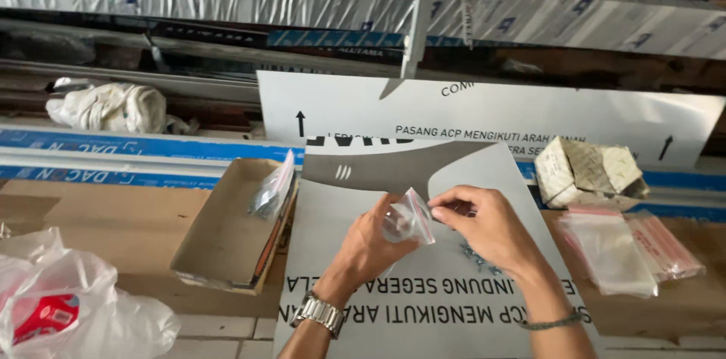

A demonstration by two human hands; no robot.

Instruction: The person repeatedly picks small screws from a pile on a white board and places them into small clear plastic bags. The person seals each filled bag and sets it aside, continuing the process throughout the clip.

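Note:
My left hand (370,242) grips a small clear zip bag (408,217) with a red seal strip, holding it up over a grey panel (333,200). My right hand (484,227) pinches the bag's top edge from the right; whether it also holds a screw I cannot tell. A few small dark screws (475,256) lie on the panel just under my right hand. A metal watch is on my left wrist and a thin bracelet on my right.
A shallow cardboard box (219,238) at the left holds a small bag of screws (274,193). A stack of clear zip bags (628,249) lies at the right, behind it a crumpled paper packet (590,170). A white plastic bag (68,306) sits bottom left. Wrapped metal profiles fill the back.

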